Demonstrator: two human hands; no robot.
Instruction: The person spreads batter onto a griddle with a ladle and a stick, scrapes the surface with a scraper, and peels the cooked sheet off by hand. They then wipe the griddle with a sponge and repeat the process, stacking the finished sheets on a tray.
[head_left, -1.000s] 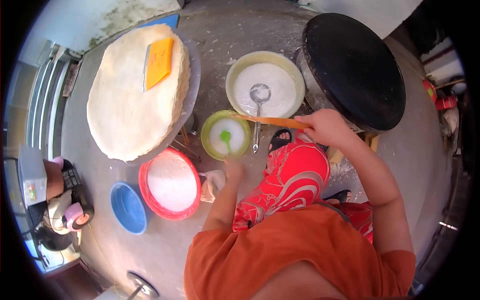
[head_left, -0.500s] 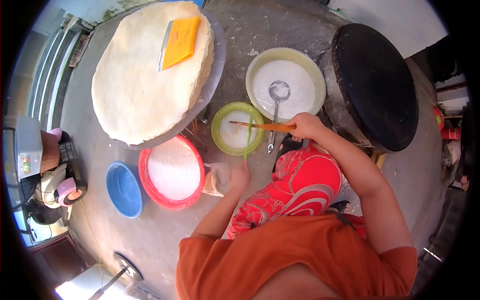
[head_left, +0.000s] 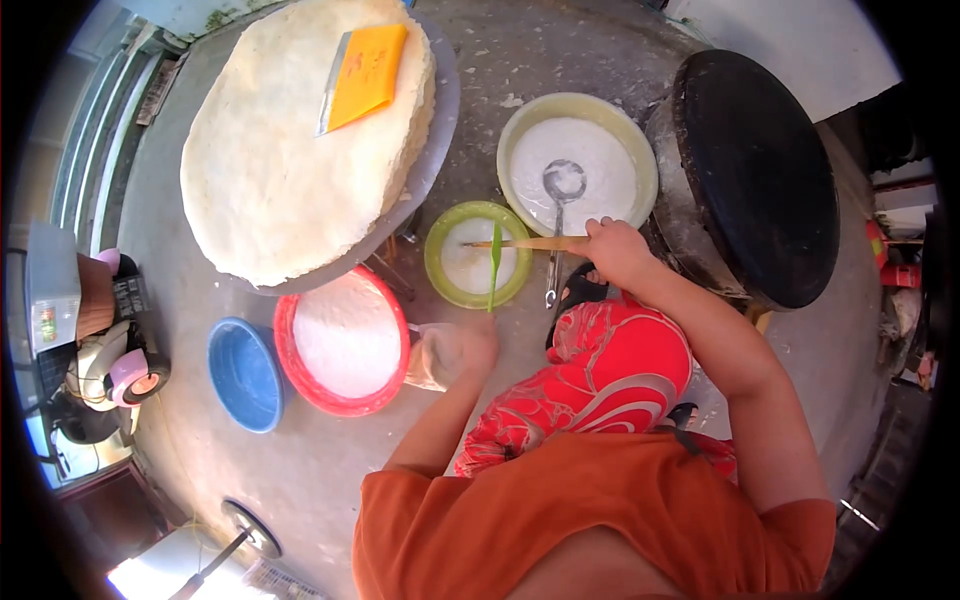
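Note:
My right hand (head_left: 620,252) is closed around the end of a flat wooden spatula (head_left: 550,243), which reaches left over a small green bowl (head_left: 432,262) of white liquid. In my left hand (head_left: 476,345), below the bowl, a thin light-green scraper (head_left: 495,265) points up and crosses the wooden spatula above the bowl. The left fingers are partly hidden but closed on its lower end. Behind the right hand, a larger pale basin (head_left: 649,185) holds white batter. A metal ladle (head_left: 562,185) rests in it, its handle hanging over the near rim.
To the right stands a round black griddle (head_left: 765,185). A thick stack of pale flatbreads (head_left: 280,160) bears a yellow-handled scraper (head_left: 370,70). A red basin (head_left: 283,365) of white flour, a blue basin (head_left: 245,385) and a bag (head_left: 428,362) sit at the left.
The wooden spatula has turned and shows a paler face. The green scraper has turned its broader side up over the bowl. Both hands stay nearly in place; the view has shifted slightly.

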